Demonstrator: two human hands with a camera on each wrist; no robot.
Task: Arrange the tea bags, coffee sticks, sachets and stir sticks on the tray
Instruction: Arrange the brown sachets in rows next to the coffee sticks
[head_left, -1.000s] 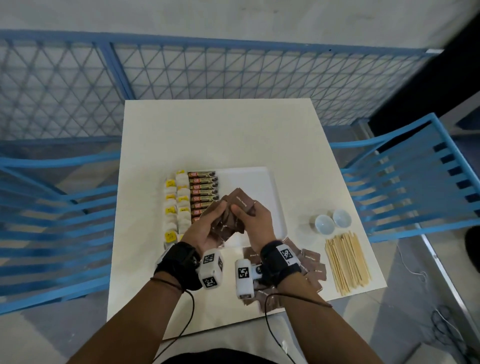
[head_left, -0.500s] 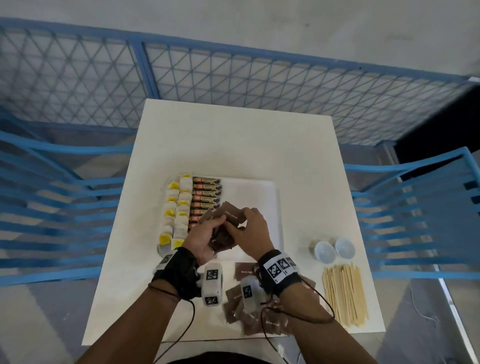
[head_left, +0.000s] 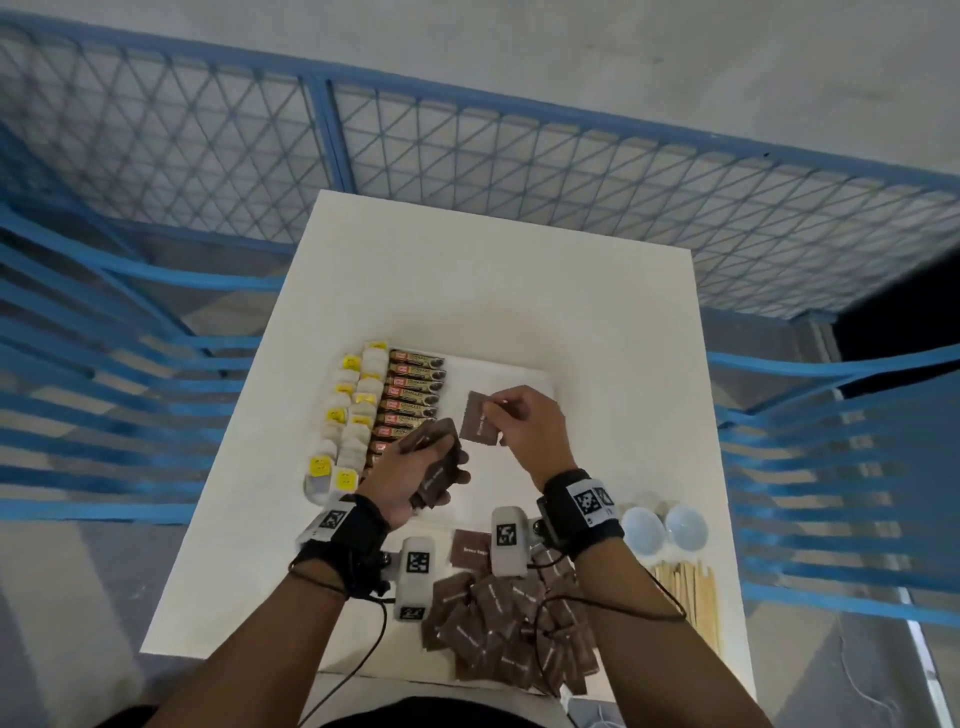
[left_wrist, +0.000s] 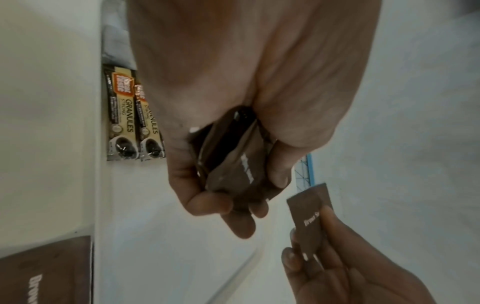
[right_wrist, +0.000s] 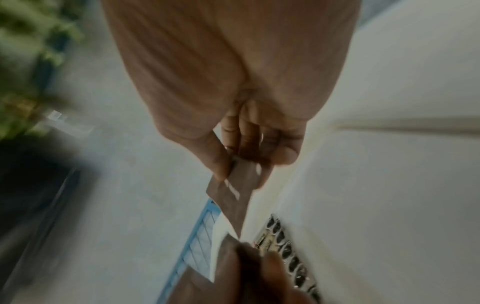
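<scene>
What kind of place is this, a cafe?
Probably a fenced data-recording setup, not a cafe: a small white table inside blue mesh fencing, flanked by blue chairs, with marker-tagged cameras on both wrists.

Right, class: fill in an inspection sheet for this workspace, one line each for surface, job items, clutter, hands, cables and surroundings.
Surface: white square table; flat white tray on it.
Job items: yellow-tagged tea bags and striped coffee sticks in rows at the tray's left; loose brown paper sachets at the near edge; pale wooden stir sticks at the right.
Clutter: two small white bowls.
Hands: left hand grips a sachet bundle; right hand pinches one sachet.
Cables: black wrist cords.
Surroundings: blue mesh fence.
</scene>
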